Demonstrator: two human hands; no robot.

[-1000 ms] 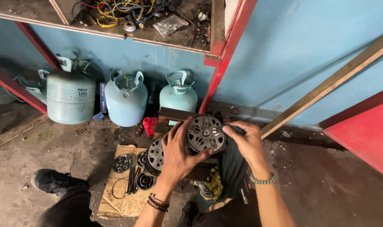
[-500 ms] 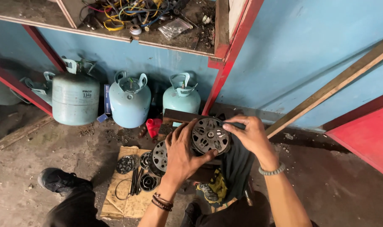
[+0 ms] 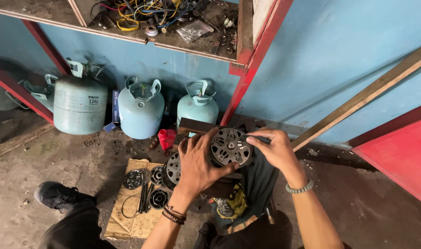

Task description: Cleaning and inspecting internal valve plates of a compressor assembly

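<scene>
Dark grey metal makes up the round slotted disc (image 3: 231, 146) that is held up between both hands above the floor. It is gripped along its left edge by the left hand (image 3: 199, 163), whose fingers are curled around the rim, and pinched at its upper right edge by the fingertips of the right hand (image 3: 274, 150). Just below and left of the left hand a second ribbed disc (image 3: 172, 168) is seen, and further left smaller round parts (image 3: 134, 179) are laid on a piece of cardboard (image 3: 133, 221). Beyond the hands, three pale blue gas cylinders (image 3: 141, 110) are stood against the blue wall (image 3: 330, 60).
</scene>
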